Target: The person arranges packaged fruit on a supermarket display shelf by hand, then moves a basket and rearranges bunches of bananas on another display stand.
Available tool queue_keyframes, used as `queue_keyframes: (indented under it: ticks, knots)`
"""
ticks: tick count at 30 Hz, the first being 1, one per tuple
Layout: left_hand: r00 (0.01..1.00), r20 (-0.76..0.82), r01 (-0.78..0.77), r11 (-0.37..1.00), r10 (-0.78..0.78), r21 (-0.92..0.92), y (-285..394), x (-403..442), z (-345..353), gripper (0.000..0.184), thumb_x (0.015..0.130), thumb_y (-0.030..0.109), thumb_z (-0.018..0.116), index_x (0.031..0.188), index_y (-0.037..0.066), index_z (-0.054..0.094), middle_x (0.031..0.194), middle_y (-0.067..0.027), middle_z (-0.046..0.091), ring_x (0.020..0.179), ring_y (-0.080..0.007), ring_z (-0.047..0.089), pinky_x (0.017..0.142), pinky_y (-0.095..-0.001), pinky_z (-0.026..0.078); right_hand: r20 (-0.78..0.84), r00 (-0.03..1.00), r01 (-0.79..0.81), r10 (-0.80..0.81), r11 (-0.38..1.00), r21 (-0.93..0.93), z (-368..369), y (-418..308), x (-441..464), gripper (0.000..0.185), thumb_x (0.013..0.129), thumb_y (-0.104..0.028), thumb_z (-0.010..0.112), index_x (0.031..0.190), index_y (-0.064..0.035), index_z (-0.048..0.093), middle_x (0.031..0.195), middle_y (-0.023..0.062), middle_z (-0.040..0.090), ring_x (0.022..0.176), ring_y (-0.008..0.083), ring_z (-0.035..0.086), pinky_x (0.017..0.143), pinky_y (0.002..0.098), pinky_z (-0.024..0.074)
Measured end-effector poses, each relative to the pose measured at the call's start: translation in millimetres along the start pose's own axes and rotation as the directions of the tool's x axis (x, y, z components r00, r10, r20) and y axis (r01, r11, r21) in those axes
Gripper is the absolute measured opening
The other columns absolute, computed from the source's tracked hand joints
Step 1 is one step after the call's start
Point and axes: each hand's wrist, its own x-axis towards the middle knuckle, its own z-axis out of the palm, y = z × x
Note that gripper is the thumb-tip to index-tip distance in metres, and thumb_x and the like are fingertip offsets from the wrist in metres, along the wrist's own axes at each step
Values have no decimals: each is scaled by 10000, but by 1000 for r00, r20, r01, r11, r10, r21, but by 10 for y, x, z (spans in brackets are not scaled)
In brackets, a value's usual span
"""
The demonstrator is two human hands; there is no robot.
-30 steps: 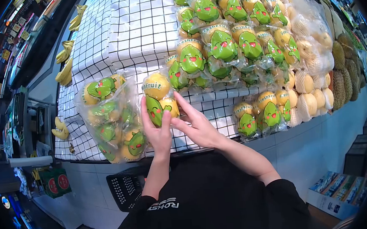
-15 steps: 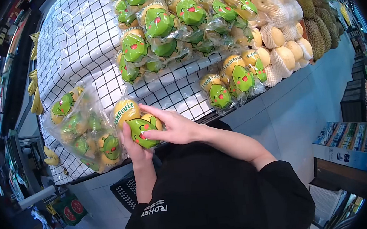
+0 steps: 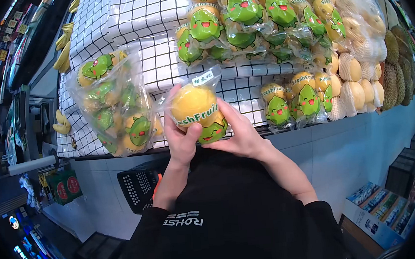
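A clear plastic bag of yellow fruit (image 3: 194,103), printed "FreshFruit" with a green smiling cartoon, is held in front of my body at the stand's near edge. My left hand (image 3: 182,143) wraps its left side, the thumb pressed across the front. From the right, my right hand (image 3: 241,135) grips the bag's lower side, fingers behind it. The bag's top, with a small white label, points away from me. Just left of my hands lies a larger clear bag (image 3: 105,101) with several similar printed bags inside.
The stand has a white checked cloth (image 3: 158,60). Stacked printed fruit bags (image 3: 242,10) lie at the back, more bags (image 3: 307,99) along the front edge. Netted pale fruit (image 3: 353,93) and durians (image 3: 395,83) are to the right, bananas (image 3: 64,43) to the left. A black basket (image 3: 136,188) is below.
The bag has turned in my hands, its yellow top fruit and white label now facing up. My left hand has shifted onto its left side. The view has swung left.
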Motion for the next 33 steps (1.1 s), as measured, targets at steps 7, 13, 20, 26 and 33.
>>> queue_keyframes:
  ticks: [7,13,20,26,33]
  knots:
    - [996,35,-78,996,76,37,-3,1,114,966,793,332,829,1484,-46,269,1359,-139,499,1240,-214,519,1056,-359,423,-53,996,74,-77,996,-57,-28,147,-65,946,685,-188,882,1436,42,354,1381,272,490,1250,433,521,1029,455,459]
    - [999,2,-52,998,52,38,-195,2,22,887,852,469,747,1442,-45,328,1325,-137,528,1210,-209,536,1015,-345,446,-101,988,109,-119,989,-100,-104,81,-13,961,667,-208,893,1433,43,370,1366,252,515,1214,406,555,1000,431,481]
    - [978,-70,179,965,-196,-189,-239,97,1,603,954,423,629,1324,-21,455,1184,-117,620,1049,-192,634,908,-331,517,-67,997,42,-45,998,-49,-190,28,71,934,682,-360,888,1404,10,425,1305,222,560,1135,368,603,925,406,516]
    - [967,-80,230,966,-241,-120,-386,103,-165,703,992,595,391,1338,-11,470,1246,-171,594,1105,-260,619,941,-394,517,169,942,-333,289,857,392,-312,-45,108,886,714,-301,887,1405,-3,418,1379,214,516,1273,285,533,1081,384,408]
    - [965,-96,223,955,-245,-194,-306,283,-135,571,1006,448,478,1295,-44,479,1140,-223,642,998,-284,675,847,-394,573,150,965,-245,213,937,247,-268,89,197,884,687,-256,914,1379,7,431,1288,164,559,1184,255,577,1001,356,456]
